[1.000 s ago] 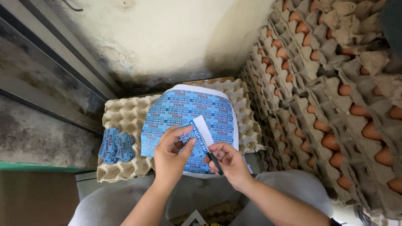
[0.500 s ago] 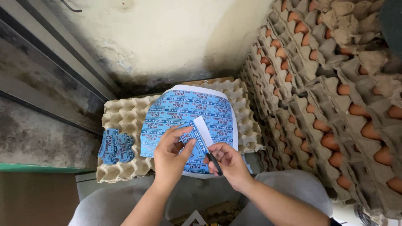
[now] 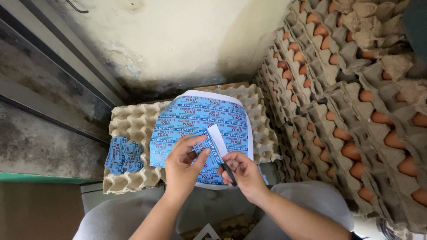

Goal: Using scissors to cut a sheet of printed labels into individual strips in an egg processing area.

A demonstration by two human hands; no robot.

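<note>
Lying at far left, a small pile of cut blue paper labels (image 3: 123,154) rests on the empty grey cardboard egg tray (image 3: 133,118). The left hand (image 3: 184,166) pinches a narrow blue printed paper strip (image 3: 209,149), fingers closed on it, above the large blue printed label sheet (image 3: 202,124). The right hand (image 3: 244,171) is clamped around black-handled scissors (image 3: 227,171) at the strip. Stacked trays of brown eggs (image 3: 356,111) stand at right.

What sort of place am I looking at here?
Likely an egg seller's storeroom: tall stacks of trays of brown eggs on the right, an empty egg tray used as a work surface, and a sheet of blue printed labels being cut.
</note>
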